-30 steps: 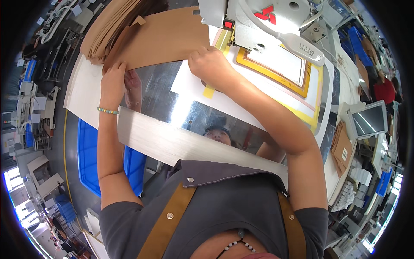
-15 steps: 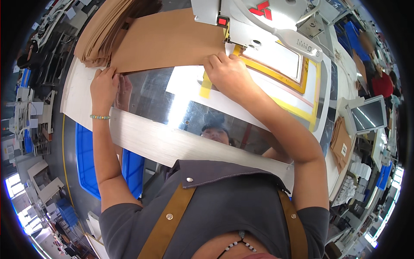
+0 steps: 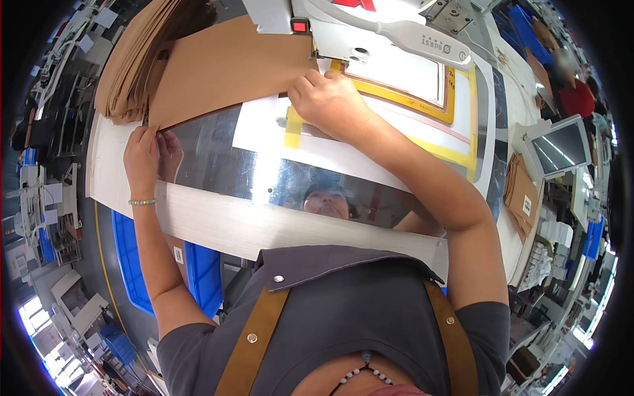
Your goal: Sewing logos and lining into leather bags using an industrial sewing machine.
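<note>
A flat brown sheet (image 3: 228, 72), leather-like in look, lies across the shiny metal worktop. At its near left corner the fingers of my left hand (image 3: 142, 158) are closed, pinching the edge. My right hand (image 3: 327, 99) is closed with bent fingers at the sheet's near right corner, just in front of the white machine head (image 3: 267, 14). What its fingertips grip is partly hidden. The sheet's right edge runs up against the machine's foot area. Behind the left part of the sheet hangs a thick fanned stack of similar brown pieces (image 3: 129, 76).
A yellow-edged frame (image 3: 396, 99) lies right of my right hand, beneath a white lamp head (image 3: 422, 41). Farther right stand a small screen (image 3: 558, 152) and more brown pieces (image 3: 522, 191). Below the table's left edge sits a blue bin (image 3: 205, 280).
The whole view has shifted, so the machine and sheet appear farther left. My left hand and the sheet's near left corner sit lower in the picture. Both hands stay at the sheet.
</note>
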`<state>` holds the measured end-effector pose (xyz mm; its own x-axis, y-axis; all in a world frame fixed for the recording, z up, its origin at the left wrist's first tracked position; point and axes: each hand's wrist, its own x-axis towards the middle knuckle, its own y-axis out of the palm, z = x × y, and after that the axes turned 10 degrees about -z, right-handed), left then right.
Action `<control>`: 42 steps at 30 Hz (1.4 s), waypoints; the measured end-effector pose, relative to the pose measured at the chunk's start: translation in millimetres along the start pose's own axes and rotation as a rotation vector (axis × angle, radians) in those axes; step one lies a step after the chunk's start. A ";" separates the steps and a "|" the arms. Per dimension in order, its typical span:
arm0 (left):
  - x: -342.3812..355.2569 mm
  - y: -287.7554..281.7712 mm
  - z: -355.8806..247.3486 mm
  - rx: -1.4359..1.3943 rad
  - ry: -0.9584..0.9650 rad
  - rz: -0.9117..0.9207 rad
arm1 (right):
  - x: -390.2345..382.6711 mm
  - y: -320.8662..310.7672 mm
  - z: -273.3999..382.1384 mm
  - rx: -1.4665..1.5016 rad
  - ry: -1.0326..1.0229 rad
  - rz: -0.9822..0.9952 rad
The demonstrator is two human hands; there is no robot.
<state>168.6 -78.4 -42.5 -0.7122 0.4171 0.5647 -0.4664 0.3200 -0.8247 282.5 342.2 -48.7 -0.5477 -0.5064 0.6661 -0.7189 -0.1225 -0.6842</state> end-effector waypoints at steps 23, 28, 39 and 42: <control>111.1 81.8 -213.8 -0.416 0.876 -0.131 | -192.7 -175.5 -102.4 -0.265 0.222 0.361; 104.0 77.0 -210.6 -0.422 0.887 -0.062 | -205.8 -180.7 -92.6 -0.231 0.398 0.328; 64.3 67.7 -209.8 -0.424 0.473 0.161 | -217.2 -189.6 -59.3 -0.164 0.791 0.469; 63.7 66.7 -206.6 -0.449 0.480 0.176 | -218.0 -191.5 -62.9 -0.121 0.802 0.483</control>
<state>200.4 145.2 -54.7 -0.3970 0.7935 0.4612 -0.0286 0.4916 -0.8704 512.7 529.7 -44.2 -0.8969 0.2646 0.3545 -0.3517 0.0594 -0.9342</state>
